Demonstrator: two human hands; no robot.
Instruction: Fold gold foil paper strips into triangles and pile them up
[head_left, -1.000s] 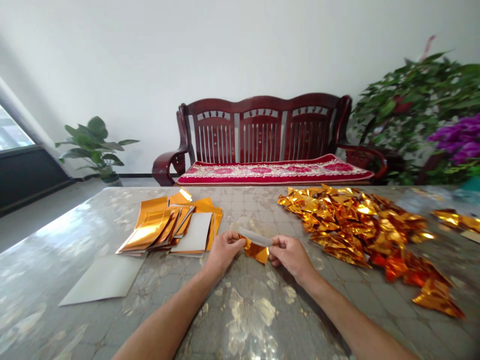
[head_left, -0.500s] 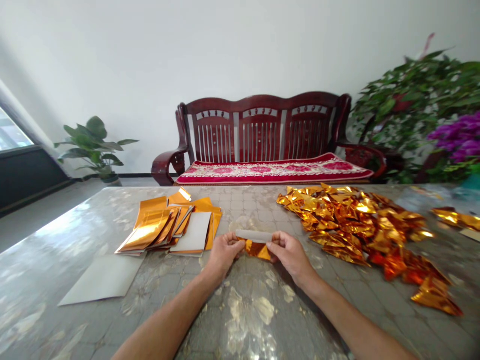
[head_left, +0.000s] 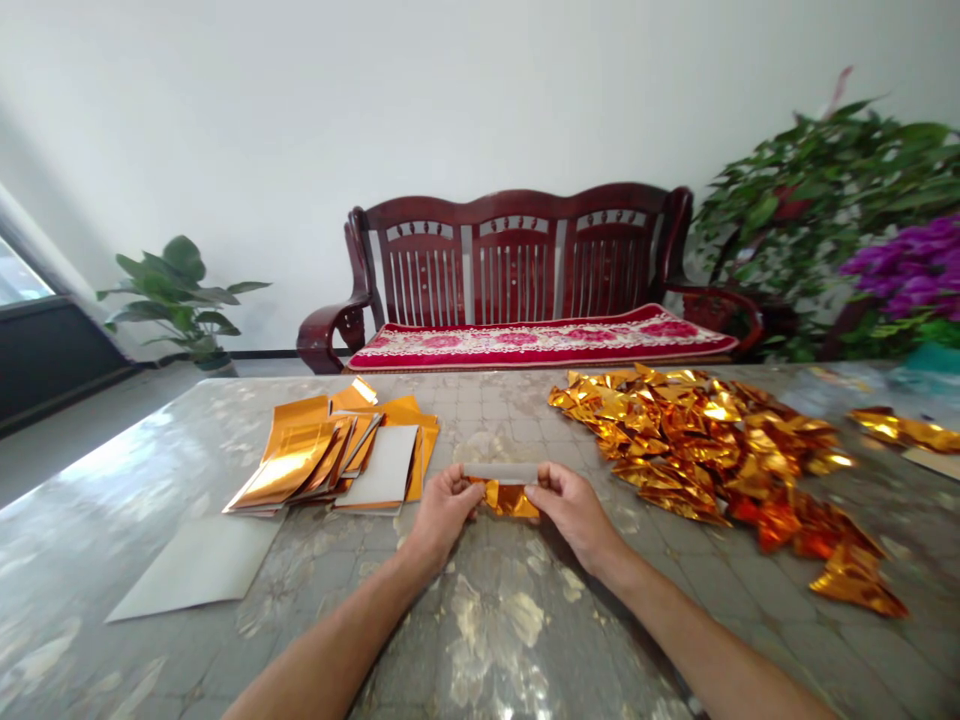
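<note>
Between my two hands is a sheet of gold foil paper, partly folded, its pale backing turned up along the far edge. My left hand pinches its left end between thumb and fingers. At the right end, my right hand grips it the same way. To the left lies a loose stack of gold foil sheets, some with the pale side up. A single pale sheet rests nearer the front left. A heap of folded gold foil pieces spreads over the right side.
The patterned table fills the foreground. Beyond it stands a dark red wooden bench with a red floral cover. Clear plastic and more foil lie at the far right. Potted plants flank the bench.
The view has shifted slightly, moving the surroundings a little to the left in the picture. Both hands still hold the foil sheet, with its pale edge tilted flatter.
</note>
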